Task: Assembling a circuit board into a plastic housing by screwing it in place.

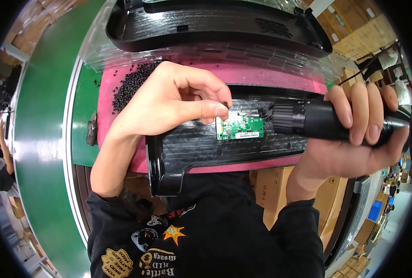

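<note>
My left hand is over the left end of a green circuit board, thumb and forefinger pinched on a tiny dark piece that looks like a black screw. The board lies inside a long black plastic housing and carries a white label strip along its near edge. In my right hand is a black electric screwdriver, held level with its tip pointing left toward the board's far edge. The tip is blurred, so I cannot tell whether it touches anything.
A heap of small black screws lies on the pink mat, left of the housing. Beyond stands another black housing on clear plastic trays. A dark crumpled piece rests by the mat. Cardboard boxes stand below the table edge.
</note>
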### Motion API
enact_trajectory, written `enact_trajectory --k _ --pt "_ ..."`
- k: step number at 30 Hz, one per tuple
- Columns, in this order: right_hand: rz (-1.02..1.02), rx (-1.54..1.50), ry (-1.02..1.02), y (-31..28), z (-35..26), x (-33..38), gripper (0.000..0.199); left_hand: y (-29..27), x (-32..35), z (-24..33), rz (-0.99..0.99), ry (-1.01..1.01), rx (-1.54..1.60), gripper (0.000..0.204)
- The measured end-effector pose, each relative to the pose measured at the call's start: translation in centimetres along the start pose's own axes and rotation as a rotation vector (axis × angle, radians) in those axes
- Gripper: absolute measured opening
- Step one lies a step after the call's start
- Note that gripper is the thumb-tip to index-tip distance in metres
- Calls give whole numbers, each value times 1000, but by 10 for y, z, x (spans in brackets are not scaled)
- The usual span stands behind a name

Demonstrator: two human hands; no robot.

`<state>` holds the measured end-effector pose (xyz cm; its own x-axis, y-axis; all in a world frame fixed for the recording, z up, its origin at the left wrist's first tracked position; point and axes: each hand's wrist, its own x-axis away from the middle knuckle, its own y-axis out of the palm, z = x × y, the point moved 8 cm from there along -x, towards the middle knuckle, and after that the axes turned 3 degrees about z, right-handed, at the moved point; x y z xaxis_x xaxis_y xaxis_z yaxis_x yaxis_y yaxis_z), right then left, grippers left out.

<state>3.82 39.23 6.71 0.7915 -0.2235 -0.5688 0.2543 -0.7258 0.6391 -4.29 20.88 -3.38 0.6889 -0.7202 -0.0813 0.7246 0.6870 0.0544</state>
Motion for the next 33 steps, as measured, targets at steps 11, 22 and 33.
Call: enact_trajectory --k 11,22,33 --pt "-128 59 58 14 23 13 28 5 1 -1 -24 62 107 8" --pt "-147 130 -17 15 13 16 32 15 2 -13 -36 -89 -132 10" --pt "-315 285 58 7 22 20 40 23 -1 -10 -84 45 -366 8"
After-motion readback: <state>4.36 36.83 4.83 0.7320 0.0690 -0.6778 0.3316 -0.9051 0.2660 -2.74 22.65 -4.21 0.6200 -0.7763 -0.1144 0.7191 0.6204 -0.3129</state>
